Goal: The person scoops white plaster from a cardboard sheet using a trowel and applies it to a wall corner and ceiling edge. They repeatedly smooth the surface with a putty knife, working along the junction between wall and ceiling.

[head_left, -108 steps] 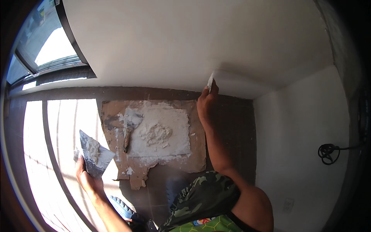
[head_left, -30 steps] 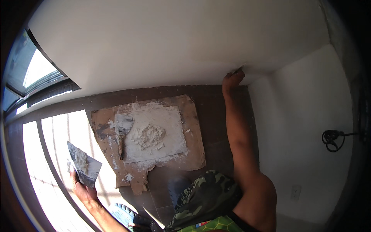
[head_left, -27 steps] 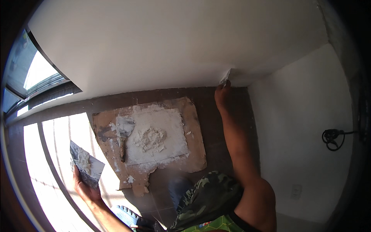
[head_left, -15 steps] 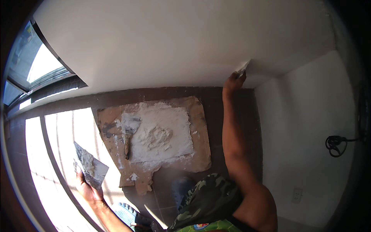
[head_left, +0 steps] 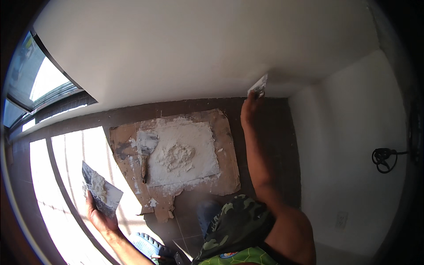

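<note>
My right hand (head_left: 251, 102) is closed round a putty knife (head_left: 259, 85), whose blade lies against the white wall (head_left: 176, 53) low down, just above the floor. At the lower left, my left hand (head_left: 100, 217) grips a second flat metal blade (head_left: 110, 201) from below. A lump of white putty (head_left: 99, 185) rests on that blade. Between my arms, a white board (head_left: 201, 165) lies on the floor, bearing a heap of putty (head_left: 176, 157). Another putty knife (head_left: 144, 163), with a smeared blade and dark handle, lies along the board's left side.
Under the board is a torn, stained cardboard sheet (head_left: 227, 154) on the dark tiled floor (head_left: 278, 145). A window (head_left: 48, 77) is at the far left, with sunlight on the floor. The right wall carries a socket (head_left: 341, 219) and a coiled black cable (head_left: 384, 159).
My right hand has moved left along the wall with its putty knife, and slightly down. My left hand and its loaded blade have barely moved.
</note>
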Action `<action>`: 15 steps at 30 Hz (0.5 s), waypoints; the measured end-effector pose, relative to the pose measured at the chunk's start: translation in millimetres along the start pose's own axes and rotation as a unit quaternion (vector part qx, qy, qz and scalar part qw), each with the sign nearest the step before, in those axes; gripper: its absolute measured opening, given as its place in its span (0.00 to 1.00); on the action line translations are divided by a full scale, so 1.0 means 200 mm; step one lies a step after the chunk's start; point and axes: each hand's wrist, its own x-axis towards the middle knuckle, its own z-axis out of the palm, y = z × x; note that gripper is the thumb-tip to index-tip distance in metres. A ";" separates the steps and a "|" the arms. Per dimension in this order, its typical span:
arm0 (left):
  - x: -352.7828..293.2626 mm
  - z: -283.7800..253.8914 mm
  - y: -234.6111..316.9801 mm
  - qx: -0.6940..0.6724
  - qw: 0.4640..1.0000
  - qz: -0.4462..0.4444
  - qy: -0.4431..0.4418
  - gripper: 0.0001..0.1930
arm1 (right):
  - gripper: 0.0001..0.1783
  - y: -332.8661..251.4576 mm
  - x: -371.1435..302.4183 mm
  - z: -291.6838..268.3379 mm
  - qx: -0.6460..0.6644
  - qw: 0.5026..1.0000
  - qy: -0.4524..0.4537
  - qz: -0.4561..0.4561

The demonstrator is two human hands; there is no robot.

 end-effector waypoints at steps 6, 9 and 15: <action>0.02 -0.03 0.00 -0.006 0.999 -0.017 0.041 0.20 | 0.30 -0.08 0.64 -0.36 -0.013 0.992 0.059 0.109; 0.00 0.00 -0.01 0.010 0.999 -0.036 0.008 0.21 | 0.29 -0.27 0.43 -0.04 -0.121 0.981 0.043 -0.147; -0.06 0.09 -0.03 -0.010 0.997 -0.042 -0.066 0.21 | 0.36 -0.51 -0.40 0.58 -0.283 0.929 -0.058 -0.232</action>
